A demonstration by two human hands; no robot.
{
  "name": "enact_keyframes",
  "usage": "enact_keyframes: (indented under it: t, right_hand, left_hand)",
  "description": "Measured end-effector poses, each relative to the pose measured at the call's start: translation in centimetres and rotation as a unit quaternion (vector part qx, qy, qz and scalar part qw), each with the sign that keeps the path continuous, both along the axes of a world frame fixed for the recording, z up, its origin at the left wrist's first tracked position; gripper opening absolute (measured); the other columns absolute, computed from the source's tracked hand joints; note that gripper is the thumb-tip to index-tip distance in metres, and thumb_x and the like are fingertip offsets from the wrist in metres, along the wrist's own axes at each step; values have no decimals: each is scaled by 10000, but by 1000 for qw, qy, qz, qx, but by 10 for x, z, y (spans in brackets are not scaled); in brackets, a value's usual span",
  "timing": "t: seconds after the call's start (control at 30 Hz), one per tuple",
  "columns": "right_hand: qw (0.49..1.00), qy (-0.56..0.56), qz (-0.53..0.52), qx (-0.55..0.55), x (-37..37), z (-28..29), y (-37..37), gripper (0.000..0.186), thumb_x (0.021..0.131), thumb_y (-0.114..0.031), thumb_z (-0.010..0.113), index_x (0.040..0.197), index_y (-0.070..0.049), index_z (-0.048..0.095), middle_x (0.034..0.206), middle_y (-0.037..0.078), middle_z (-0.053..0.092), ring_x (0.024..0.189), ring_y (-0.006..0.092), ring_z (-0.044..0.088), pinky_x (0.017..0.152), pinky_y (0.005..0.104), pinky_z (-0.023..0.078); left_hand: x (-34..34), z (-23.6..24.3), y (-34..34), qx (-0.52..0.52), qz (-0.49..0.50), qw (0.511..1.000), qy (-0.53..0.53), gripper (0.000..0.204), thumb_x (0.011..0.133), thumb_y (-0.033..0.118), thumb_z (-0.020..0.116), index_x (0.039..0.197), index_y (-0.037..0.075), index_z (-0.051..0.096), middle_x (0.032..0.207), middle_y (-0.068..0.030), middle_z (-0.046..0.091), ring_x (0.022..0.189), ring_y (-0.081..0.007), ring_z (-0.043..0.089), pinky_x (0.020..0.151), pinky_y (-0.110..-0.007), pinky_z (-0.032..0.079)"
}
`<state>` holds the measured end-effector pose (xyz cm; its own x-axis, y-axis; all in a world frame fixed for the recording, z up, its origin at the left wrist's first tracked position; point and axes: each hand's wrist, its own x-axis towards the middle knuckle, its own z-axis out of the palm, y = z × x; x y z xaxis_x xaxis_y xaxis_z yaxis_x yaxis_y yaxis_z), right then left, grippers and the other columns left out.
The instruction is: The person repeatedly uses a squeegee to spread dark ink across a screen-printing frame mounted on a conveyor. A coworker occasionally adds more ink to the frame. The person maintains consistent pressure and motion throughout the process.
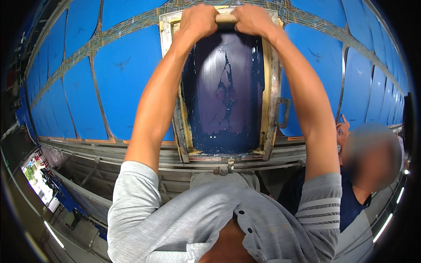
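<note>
A screen printing frame [272, 101] lies on the long table in front of me, its edges stained and bordered with yellowish tape. Dark blue ink coats its purple mesh [206, 87], with wet streaks down the middle and a pool along the near end. At the frame's far end, both fists are wrapped round the pale wooden handle of a squeegee [226, 18]. My left hand [198, 23] grips the handle's left part, and my right hand [254, 20] its right part. The squeegee's blade is in dark shadow below the handle, so its contact with the mesh cannot be made out.
Blue fabric pieces [120, 83] lie in rows on both sides of the frame, with a patterned strip [79, 57] between rows. A metal rail [109, 161] runs along the table's near edge. Close on my right, a co-worker in a dark top [351, 208] has a raised hand [342, 130] at the table.
</note>
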<state>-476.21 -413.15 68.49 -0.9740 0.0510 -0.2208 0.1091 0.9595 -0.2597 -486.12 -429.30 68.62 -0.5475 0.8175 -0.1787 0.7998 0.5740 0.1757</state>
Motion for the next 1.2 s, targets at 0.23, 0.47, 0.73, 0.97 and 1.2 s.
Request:
enact_keyframes:
  t: [0.23,0.47,0.73,0.97,1.2]
  right_hand:
    - [996,71,27,-44,143,0,-93,103,688,-84,671,766,-35,718,842,157,707,776,362,691,848,461,545]
    - [996,26,27,-82,294,12,-189,175,681,-71,693,850,-28,709,892,130,668,907,300,675,1024,557,447]
    - [920,87,-134,-358,321,24,-157,654,801,-498,774,1258,-44,660,1204,176,647,1203,353,584,1111,482,390]
    - [825,115,-522,-185,302,-68,-60,423,931,-381,645,1091,1,733,997,189,730,939,383,666,868,461,505]
    - [736,228,-536,-347,298,-29,-69,290,916,-247,694,961,31,762,749,48,688,692,118,583,643,310,469]
  left_hand:
    - [140,9,-98,61,7,996,-67,240,712,67,659,902,146,784,770,-176,713,718,-361,710,659,-461,567]
    - [295,18,-192,78,32,989,-120,167,685,3,655,813,92,715,786,-126,709,742,-330,704,633,-448,550]
    - [339,22,-222,104,21,987,-122,363,672,-39,655,1010,74,725,935,-110,732,864,-332,701,697,-438,548]
    - [344,19,-225,91,28,989,-112,420,659,-42,674,1047,108,739,947,-100,738,862,-334,704,705,-438,552]
    - [336,38,-252,167,35,975,-139,394,623,-46,690,999,66,726,998,-128,732,955,-311,708,807,-426,562]
